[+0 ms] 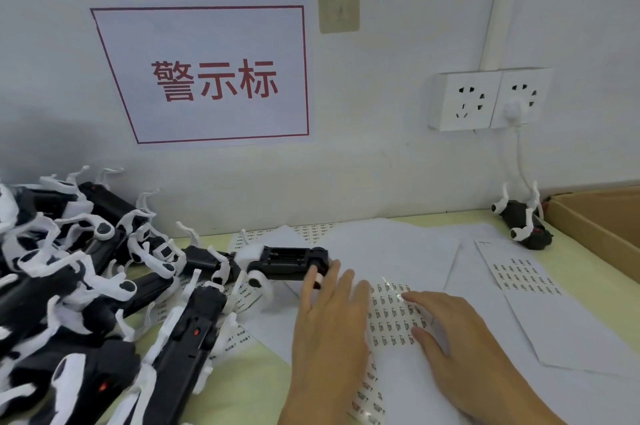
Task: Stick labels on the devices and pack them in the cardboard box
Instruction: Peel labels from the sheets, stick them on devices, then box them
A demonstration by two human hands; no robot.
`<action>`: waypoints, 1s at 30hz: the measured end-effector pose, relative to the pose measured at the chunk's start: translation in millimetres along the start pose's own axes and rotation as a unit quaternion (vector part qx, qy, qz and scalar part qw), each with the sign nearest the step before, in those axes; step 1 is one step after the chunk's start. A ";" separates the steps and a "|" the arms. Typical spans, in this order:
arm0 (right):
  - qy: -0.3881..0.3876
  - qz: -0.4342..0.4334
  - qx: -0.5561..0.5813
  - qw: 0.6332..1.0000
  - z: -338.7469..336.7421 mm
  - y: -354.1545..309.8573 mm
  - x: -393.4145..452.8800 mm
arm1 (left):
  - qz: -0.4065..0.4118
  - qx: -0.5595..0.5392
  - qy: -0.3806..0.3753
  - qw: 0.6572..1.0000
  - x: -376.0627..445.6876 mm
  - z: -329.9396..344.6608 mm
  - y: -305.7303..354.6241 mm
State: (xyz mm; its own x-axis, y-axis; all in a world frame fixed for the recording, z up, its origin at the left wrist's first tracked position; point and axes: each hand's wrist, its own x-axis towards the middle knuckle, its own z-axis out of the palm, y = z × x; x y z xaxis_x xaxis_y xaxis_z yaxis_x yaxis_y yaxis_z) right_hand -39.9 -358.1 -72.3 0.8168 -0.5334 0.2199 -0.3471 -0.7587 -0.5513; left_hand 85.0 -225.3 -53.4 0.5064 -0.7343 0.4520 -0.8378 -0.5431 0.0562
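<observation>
A sheet of small printed labels lies on white paper in front of me. My left hand lies flat on the sheet's left part, fingers straight, its fingertips near a black and white device lying on its side. My right hand rests on the sheet's right part, index fingertip touching a label near the top. A pile of several black and white devices fills the left. The cardboard box shows at the right edge.
A second label sheet lies on paper at the right. One device sits alone by the box, under wall sockets with a white cord. More label strips lie by the wall.
</observation>
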 end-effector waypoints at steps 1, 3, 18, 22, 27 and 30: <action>0.000 0.001 0.000 1.000 0.5 0.4 0.0 | -0.017 0.001 0.011 1.000 1.5 -0.2 -4.5; 0.003 0.004 0.005 1.000 0.5 0.7 0.2 | -0.028 -0.010 0.031 0.999 4.6 -1.7 -6.8; 0.101 0.065 0.083 0.989 -11.8 -0.4 1.1 | 0.028 -0.126 -0.175 0.976 -6.0 15.8 33.1; 0.083 0.092 0.110 0.986 -13.6 -2.0 -3.5 | -0.003 -0.114 -0.157 0.981 -3.9 19.5 40.3; 0.089 0.093 0.160 0.979 -17.4 -2.5 -0.4 | -0.022 -0.121 -0.124 0.985 -1.2 22.7 43.7; 0.087 0.088 0.153 0.981 -17.4 -1.8 -0.2 | -0.020 -0.129 -0.099 0.986 1.9 24.9 44.4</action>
State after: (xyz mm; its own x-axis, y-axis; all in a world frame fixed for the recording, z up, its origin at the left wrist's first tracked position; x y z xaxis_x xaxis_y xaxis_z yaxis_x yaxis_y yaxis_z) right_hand -47.4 -363.1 -57.3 0.6563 -0.7219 0.2195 -0.2997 -0.5164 -0.8022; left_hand 53.8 -260.9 -72.2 0.5492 -0.7932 0.2631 -0.8271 -0.4707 0.3073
